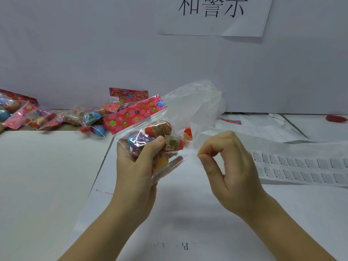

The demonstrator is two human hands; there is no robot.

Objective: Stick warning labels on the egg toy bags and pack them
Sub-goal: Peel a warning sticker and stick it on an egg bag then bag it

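Hard to say what's on the egg bag (139, 114), because the left hand (135, 166) is wrapped around its lower half with the thumb over the front. I can't tell if a label is stuck on it yet. Only the red flowery header and a few eggs show. The right hand (233, 166) pinches the edge of a clear bag (197, 102), which is so see-through that its outline mostly gets lost against the wall. It's right beside the egg bag, but I can't tell if the egg bag is partly inside. The sign (212, 16) up top is cut off. A label sheet (301, 166) lies on the table (37, 176) to the right and runs out of frame. A pile (90, 119) of more egg bags sits back left, also clipped at the edge. There's a small red thing (337, 118) far right, no idea what it is.
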